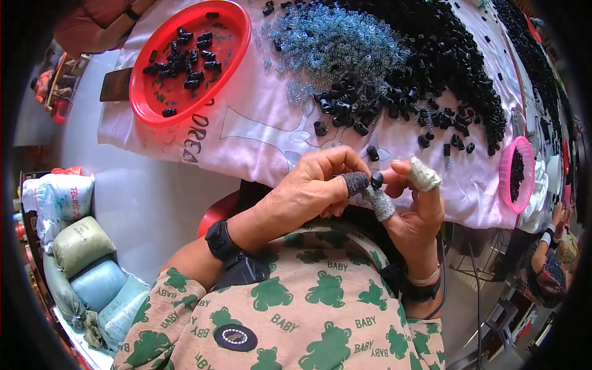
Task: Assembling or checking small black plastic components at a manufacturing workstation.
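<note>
Close to my body, both hands meet at a small black plastic cylinder (377, 179). My left hand (302, 182) pinches it, with a dark grey cover on the thumb. My right hand (419, 216) closes on it from the other side; its thumb wears a light grey cover and its raised finger a whitish one. Just past the fingertips is another black plastic piece (372, 153). Beyond lie a heap of clear bluish springs (339, 43) and a large pile of black plastic pieces (450, 68), spread over a pink printed cloth (265, 148).
A red round tray (139, 105) with several black pieces stands at the far left, beside a dark phone-like slab (115, 85). A pink basket (527, 154) holds small black parts at the right. Stuffed sacks (83, 246) lie at left. Other people sit at upper left and right.
</note>
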### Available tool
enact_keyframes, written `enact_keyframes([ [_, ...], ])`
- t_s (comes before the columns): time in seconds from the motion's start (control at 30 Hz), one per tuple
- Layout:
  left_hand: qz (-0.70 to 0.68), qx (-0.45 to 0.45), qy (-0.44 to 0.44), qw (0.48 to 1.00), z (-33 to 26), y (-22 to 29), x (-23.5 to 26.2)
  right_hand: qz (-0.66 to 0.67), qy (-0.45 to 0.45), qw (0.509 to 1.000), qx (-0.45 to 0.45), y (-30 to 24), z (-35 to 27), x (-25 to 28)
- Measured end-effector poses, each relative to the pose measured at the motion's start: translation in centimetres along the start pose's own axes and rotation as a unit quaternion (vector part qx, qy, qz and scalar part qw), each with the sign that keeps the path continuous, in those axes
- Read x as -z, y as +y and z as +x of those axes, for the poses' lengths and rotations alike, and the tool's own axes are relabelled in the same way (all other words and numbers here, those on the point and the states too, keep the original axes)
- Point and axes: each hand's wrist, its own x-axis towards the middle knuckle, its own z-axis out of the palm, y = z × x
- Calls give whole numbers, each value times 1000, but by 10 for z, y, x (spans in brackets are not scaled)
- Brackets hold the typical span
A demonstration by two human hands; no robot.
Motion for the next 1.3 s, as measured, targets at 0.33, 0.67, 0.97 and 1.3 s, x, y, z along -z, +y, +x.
enact_keyframes([
  [0.33,80,-89,5,993,5,-2,-2,-12,-12,999,-47,-5,-2,-1],
  [0.67,-124,-5,41,991,4,-3,3,55,8,998,-25,3,0,3],
  [0.97,1,6,48,999,2,7,-1,-17,-45,997,63,-1,9,6],
  [1.3,82,12,109,991,-1,15,2,-64,194,969,-142,31,3,23],
])
